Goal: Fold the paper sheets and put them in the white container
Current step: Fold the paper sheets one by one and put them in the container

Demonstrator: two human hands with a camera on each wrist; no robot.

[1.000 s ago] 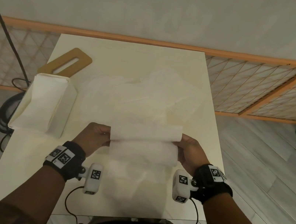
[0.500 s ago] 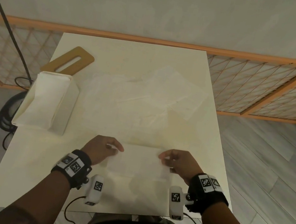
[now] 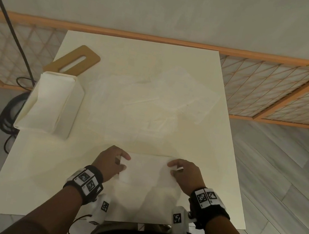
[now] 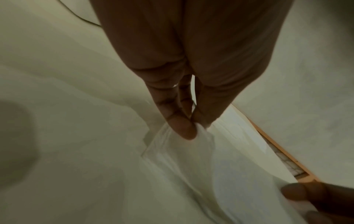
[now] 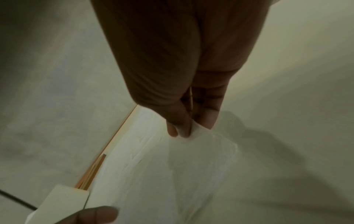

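In the head view, a folded paper sheet point(image 3: 146, 169) was laid flat on the near part of the cream table point(image 3: 26, 167), between the two hands. Its left end was pinched by the left hand point(image 3: 109, 162) and its right end by the right hand point(image 3: 185, 175), the fingers being curled over the corners. More unfolded sheets point(image 3: 151, 104) were spread across the middle of the table. The white container point(image 3: 50, 102) was stood at the table's left edge, well apart from the hands, with a wooden board point(image 3: 73, 59) just behind it. In the left wrist view, a corner of the folded paper sheet point(image 4: 184, 151) was seen gripped between thumb and fingertips point(image 4: 184, 128) of the left hand point(image 4: 191, 75), the sheet being spread toward the right hand's fingertips point(image 4: 298, 194). In the right wrist view, the opposite corner point(image 5: 201, 136) was seen held between thumb and finger of the right hand point(image 5: 182, 83), and the container point(image 5: 63, 201) was shown at the lower left.
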